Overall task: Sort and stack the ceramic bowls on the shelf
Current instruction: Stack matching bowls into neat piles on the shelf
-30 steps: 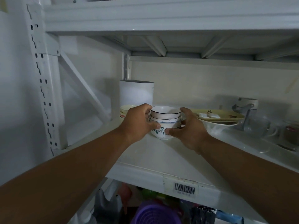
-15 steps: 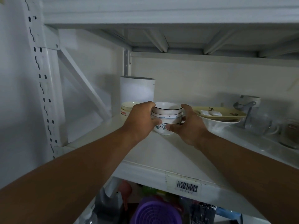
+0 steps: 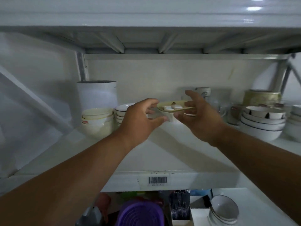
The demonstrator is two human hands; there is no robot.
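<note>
Both hands reach mid-shelf for the yellow plate (image 3: 175, 106) sitting on a white bowl (image 3: 164, 115) — left hand (image 3: 140, 123) fingers half-curled at the bowl's left edge, grip unclear; right hand (image 3: 197, 115) spread wide, holding nothing. Risk: lifting from one side tips the plate, so it slides off — or knocks the stacked black-rimmed bowls (image 3: 121, 112) just left.

Your landmark is the white canister (image 3: 97, 93) at the shelf's back left. Cream bowl stack (image 3: 97, 119) sits upright just in front of it. Black-rimmed white stack (image 3: 121, 111) is immediately right of that. Yellow dish (image 3: 175, 106) on a white bowl (image 3: 164, 115) further right. Large black-rimmed stack (image 3: 262, 123) far right.
</note>
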